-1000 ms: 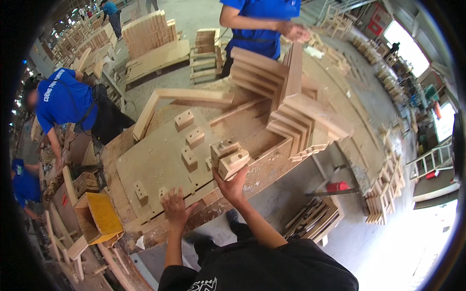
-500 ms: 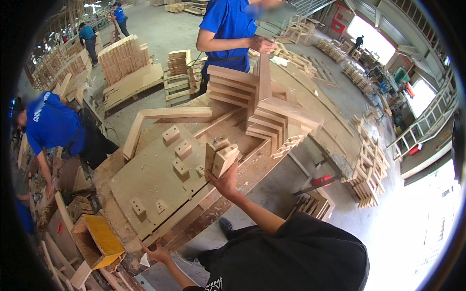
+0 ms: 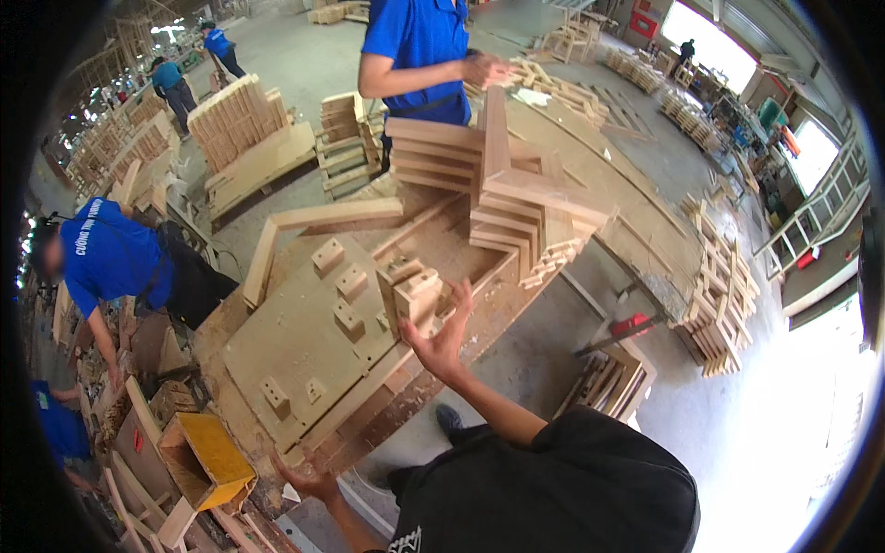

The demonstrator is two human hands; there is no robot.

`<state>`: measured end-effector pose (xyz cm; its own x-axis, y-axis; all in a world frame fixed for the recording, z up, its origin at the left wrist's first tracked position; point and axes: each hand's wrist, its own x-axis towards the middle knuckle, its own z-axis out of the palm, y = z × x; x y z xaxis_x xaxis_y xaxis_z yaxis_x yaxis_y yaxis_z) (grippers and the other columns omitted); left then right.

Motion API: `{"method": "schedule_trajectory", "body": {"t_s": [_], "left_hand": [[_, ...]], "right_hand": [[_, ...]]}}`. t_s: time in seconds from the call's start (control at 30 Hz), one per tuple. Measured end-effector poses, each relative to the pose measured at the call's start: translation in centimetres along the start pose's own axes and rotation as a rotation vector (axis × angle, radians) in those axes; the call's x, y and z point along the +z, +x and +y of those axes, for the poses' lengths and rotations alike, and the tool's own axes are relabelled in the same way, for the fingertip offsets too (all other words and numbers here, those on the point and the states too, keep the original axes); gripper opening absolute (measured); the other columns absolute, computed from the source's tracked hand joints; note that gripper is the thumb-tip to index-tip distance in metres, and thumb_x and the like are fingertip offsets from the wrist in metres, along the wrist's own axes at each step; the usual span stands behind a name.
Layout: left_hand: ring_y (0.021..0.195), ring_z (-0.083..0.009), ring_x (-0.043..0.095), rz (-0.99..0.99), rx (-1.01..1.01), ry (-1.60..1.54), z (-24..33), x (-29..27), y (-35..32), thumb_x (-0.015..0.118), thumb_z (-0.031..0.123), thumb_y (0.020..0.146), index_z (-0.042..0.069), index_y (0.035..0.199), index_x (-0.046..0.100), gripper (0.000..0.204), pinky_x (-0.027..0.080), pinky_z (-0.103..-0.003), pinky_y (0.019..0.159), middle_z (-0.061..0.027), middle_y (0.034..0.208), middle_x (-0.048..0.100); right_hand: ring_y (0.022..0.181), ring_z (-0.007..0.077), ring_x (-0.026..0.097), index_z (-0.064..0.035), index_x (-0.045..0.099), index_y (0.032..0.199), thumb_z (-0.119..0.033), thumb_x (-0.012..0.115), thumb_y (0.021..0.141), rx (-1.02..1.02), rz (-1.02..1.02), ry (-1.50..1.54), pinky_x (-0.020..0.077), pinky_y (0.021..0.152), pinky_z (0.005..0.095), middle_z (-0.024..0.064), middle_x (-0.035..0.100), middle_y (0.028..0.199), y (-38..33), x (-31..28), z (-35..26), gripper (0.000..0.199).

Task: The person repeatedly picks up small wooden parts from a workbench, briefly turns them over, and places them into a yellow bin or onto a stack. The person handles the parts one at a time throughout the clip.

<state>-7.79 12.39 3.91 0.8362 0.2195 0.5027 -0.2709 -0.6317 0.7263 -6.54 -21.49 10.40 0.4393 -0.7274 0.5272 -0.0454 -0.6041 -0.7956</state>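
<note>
Your workbench [image 3: 493,318] carries a flat board [image 3: 295,341] and, to its right, a stack of angled frames [image 3: 525,198] that look already joined. One angled piece [image 3: 336,214] lies apart behind the board, so the work seems partly done. Your left hand [image 3: 313,479], fingers apart, is near the bench's near-left corner; your right hand [image 3: 441,346], fingers spread, is beside the chunky block [image 3: 419,293] at the board's right end, contact unclear. Smaller blocks [image 3: 348,320] stand on the board.

Blocks [image 3: 350,279] on board [image 3: 286,346], frames [image 3: 530,217] rightward
</note>
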Motion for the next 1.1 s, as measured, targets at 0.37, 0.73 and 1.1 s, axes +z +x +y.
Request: {"method": "schedule_trajectory", "body": {"t_s": [0.37,0.73,1.1], "left_hand": [[0.134,-0.0331,0.035,-0.728,0.553,0.355,6.8,11.7,0.0,0.056,0.016,0.089,0.001,0.135,0.044,0.050,0.024,-0.047,0.112,-0.0148,0.142,0.043],[0.141,-0.0325,0.023,-0.401,0.263,0.696,1.8,3.4,0.2,0.068,0.019,0.080,0.004,0.141,0.037,0.070,0.011,-0.055,0.114,-0.0186,0.148,0.032],[0.104,-0.0302,0.059,0.067,-0.464,0.052,-3.0,1.5,-1.4,0.068,-0.011,0.070,-0.001,0.135,0.043,0.070,0.052,-0.041,0.091,-0.0206,0.124,0.053]], "right_hand": [[0.127,0.0435,0.031,-0.0028,0.015,0.141,-0.024,0.086,0.059,-0.388,0.168,-0.112,0.0257,0.104,0.0563,0.0254,0.030,0.142,3.5,0.1,-2.5,0.110],[0.120,0.0436,0.037,0.0045,0.025,0.135,-0.028,0.088,0.057,-0.011,0.038,-0.165,0.0300,0.102,0.0535,0.0267,0.038,0.131,-2.2,2.0,2.5,0.106],[0.118,0.0411,0.037,0.0030,0.026,0.136,-0.033,0.085,0.061,0.048,-0.118,-0.162,0.0271,0.102,0.0516,0.0238,0.041,0.127,-3.3,3.0,4.5,0.102]]}}
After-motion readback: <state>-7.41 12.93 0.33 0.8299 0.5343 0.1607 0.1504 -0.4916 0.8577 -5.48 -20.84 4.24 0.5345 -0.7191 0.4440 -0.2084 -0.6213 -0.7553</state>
